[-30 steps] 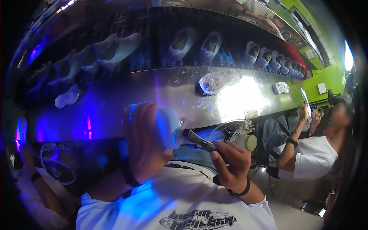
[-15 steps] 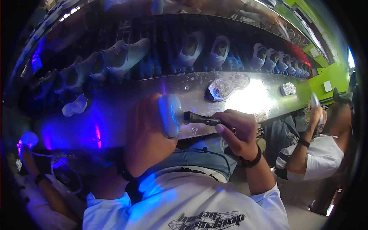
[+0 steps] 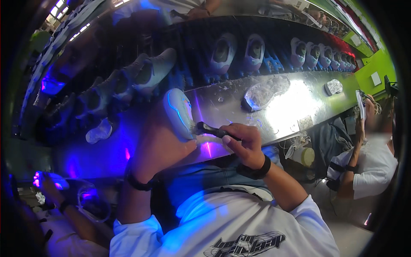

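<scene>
Gripping a shoe sole [image 3: 179, 112], the left hand [image 3: 160, 141] faces the brush-holding right hand [image 3: 240, 141].

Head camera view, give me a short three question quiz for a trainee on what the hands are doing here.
1. True or false: the left hand holds a pale shoe sole with a glowing blue edge line.
2. Which hand grips the dark-handled brush? A left, B right.
3. Fill in: a clear translucent sole lies on the shiny metal ____.

Key: 1 true. 2 B, the right hand, bristles at the sole's edge. 3 bench, below the row of shoes.
</scene>
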Available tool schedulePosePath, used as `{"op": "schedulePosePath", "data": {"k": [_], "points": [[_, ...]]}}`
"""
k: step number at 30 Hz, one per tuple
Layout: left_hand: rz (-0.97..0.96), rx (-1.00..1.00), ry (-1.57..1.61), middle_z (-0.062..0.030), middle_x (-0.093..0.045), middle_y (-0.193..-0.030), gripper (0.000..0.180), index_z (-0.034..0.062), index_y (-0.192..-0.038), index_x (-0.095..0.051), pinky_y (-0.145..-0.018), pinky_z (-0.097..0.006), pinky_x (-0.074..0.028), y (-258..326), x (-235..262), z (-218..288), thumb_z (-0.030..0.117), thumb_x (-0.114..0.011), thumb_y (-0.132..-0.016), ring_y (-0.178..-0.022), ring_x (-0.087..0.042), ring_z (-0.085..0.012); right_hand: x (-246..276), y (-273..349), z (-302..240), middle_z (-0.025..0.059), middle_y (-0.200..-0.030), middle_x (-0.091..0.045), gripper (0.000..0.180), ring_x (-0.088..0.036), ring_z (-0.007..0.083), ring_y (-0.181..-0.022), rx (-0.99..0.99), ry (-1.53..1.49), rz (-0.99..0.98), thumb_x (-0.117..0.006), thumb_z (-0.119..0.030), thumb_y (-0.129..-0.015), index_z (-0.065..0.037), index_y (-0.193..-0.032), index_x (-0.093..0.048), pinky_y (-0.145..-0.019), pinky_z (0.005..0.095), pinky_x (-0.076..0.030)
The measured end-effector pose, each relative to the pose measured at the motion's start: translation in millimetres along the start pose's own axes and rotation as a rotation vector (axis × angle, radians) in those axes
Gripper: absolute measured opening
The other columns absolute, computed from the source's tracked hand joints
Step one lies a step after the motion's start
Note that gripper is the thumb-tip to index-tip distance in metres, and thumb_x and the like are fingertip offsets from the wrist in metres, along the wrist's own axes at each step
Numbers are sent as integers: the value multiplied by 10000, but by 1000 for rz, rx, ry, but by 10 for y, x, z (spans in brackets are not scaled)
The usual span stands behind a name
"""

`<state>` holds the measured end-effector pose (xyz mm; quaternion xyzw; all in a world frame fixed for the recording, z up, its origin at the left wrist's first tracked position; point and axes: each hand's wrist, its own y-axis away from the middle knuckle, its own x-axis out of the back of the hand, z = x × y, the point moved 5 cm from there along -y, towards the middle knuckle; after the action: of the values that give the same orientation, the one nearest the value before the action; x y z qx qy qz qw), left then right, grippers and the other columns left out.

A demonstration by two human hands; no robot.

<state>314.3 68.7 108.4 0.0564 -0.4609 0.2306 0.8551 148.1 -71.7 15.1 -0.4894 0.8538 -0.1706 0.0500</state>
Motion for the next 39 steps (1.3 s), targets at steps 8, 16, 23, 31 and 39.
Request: {"op": "schedulePosePath", "data": {"k": [8, 16, 23, 31, 39], "points": [[-8, -1, 62, -216, -596, -1383, 833, 12, -1361, -577, -1128, -470, -446, 41, 20, -266, 103, -923, -610, -1315, -565, -393, -128, 298, 281, 114, -768, -660, 202, -605, 174, -668, -149, 33, 30, -738, -124, -955, 19, -1096, -762, -627, 315, -484], [149, 70, 296, -128, -583, -1434, 1006, 20, -1586, -356, -1161, -416, -432, 302, -154, -1022, 81, -905, -745, -1353, -554, -257, -11, 413, 129, 14, -847, -688, 308, -596, 78, -752, -572, -238, -24, -702, -202, -1015, 66, -1163, -734, -655, 245, -456], [77, 424, 1211, -95, -601, -1412, 848, 31, -1607, -351, -1111, -383, -466, 743, -372, -364, 8, -750, -859, -1274, -603, -206, 0, 143, -449, 26, -767, -647, 256, -544, 95, -679, -298, -42, 58, -681, -200, -1027, 37, -1102, -741, -617, 272, -419], [42, 472, 1320, -104, -580, -1463, 800, 17, -1589, -394, -1154, -391, -409, 844, -318, -23, 140, -741, -879, -1339, -561, -217, 118, 486, -734, 117, -744, -636, 218, -593, 185, -627, -63, 233, -11, -712, -103, -929, 57, -1074, -738, -586, 311, -441], [-137, 263, 1135, -138, -381, -1644, 1004, -19, -1637, -270, -1243, -405, -290, 795, -316, 161, 81, -826, -807, -1497, -378, -236, 381, 384, -1023, 159, -728, -638, 169, -599, 253, -568, -75, 379, 93, -704, -124, -959, 15, -1047, -742, -546, 349, -448]]}}
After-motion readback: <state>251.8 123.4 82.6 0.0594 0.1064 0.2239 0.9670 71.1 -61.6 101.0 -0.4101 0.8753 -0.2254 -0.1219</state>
